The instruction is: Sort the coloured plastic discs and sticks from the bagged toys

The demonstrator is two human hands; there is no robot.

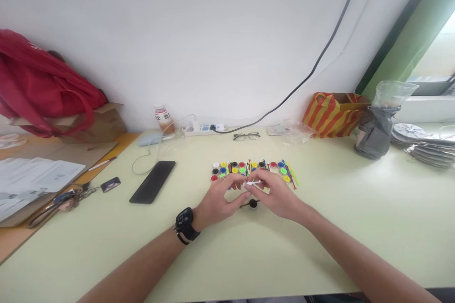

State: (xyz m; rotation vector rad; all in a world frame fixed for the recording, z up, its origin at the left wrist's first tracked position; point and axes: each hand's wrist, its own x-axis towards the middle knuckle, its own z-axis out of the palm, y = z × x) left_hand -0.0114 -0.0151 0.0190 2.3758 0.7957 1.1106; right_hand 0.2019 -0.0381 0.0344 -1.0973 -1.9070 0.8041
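Observation:
My left hand [222, 197] and my right hand [279, 194] meet over the table, thumbs and forefingers pinched together. Between them is a small white stick-like piece [253, 182], mostly covered by the fingertips. Just below the hands lies a round black-topped piece [252, 204] with a thin black stick beside it. Behind the hands, rows of small round pieces [234, 170] in red, blue, yellow, green, black and white are laid out. Thin coloured sticks [292, 175] lie among and beside them. My fingers hide part of these rows.
A black phone [152, 182] lies left of the hands. Eyeglasses [246, 137] and a power strip [204, 128] are near the wall, with a bottle [164, 119] further left. A striped bag [334, 114] and a grey bag [374, 132] stand at the back right.

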